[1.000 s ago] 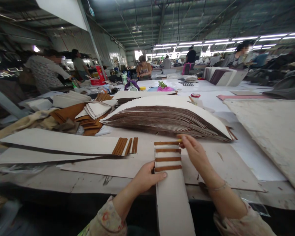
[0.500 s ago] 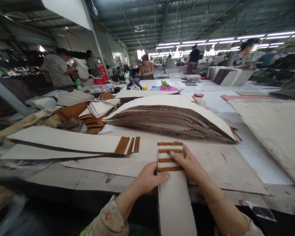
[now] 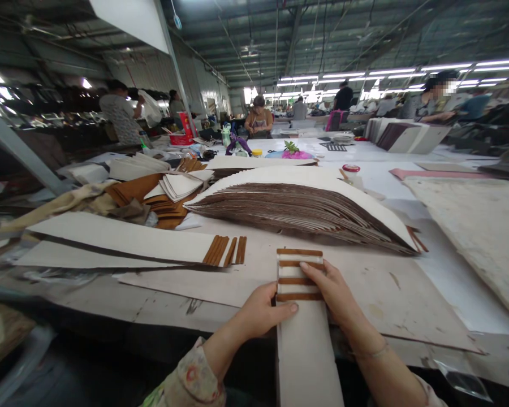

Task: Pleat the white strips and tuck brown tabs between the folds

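Both my hands grip a long off-white strip [image 3: 306, 350] that hangs over the table's front edge toward me. Several narrow brown bands [image 3: 300, 281] lie crosswise at its far end. My left hand [image 3: 263, 310] holds the strip's left edge, thumb on top just below the lowest band. My right hand [image 3: 333, 285] holds the right edge, with its thumb resting on the strip among the bands. The fingers beneath are hidden. Left of my hands, two more off-white strips [image 3: 127, 237] lie partly overlapped, with loose brown bands [image 3: 216, 250] on the upper one's right end.
A tall, bowed stack of off-white pieces [image 3: 280, 198] stands beyond my hands. Brown pieces [image 3: 169, 209] and folded white pieces [image 3: 182, 186] lie at its left. A large pale sheet [image 3: 470, 220] covers the right side. Other people [image 3: 258, 118] work farther back.
The whole view has shifted slightly, so things sit a little farther right. My hands keep the same hold on the strip and its bands look unchanged.
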### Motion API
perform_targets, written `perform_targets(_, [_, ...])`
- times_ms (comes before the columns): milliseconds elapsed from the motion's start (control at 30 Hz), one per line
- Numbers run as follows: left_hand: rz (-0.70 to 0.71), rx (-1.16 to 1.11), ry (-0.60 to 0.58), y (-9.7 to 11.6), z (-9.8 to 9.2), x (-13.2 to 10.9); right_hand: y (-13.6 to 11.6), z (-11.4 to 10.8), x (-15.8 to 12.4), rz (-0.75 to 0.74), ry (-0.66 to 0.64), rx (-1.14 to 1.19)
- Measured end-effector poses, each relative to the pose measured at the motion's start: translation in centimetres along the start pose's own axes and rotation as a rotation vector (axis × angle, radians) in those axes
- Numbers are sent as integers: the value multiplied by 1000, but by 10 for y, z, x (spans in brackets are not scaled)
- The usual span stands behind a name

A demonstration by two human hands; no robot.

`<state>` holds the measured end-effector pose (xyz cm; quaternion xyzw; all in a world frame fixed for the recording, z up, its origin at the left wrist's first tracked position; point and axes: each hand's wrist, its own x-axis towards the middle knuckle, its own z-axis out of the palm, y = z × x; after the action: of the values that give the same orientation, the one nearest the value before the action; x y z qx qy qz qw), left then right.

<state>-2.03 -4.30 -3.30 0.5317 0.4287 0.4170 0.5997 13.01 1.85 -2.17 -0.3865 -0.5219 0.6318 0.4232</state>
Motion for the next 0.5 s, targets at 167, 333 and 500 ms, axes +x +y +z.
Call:
perform_targets(167, [21,-64,25,-2,-2,-3,2,-3,-10,63,-48,49])
perform_targets(333, [82,-236,242,-1,-2,-7,12,7,-32,2,-96,-125])
perform_targets(500, [174,-192,226,-7,26,-25,3,10,-48,14,162,-94])
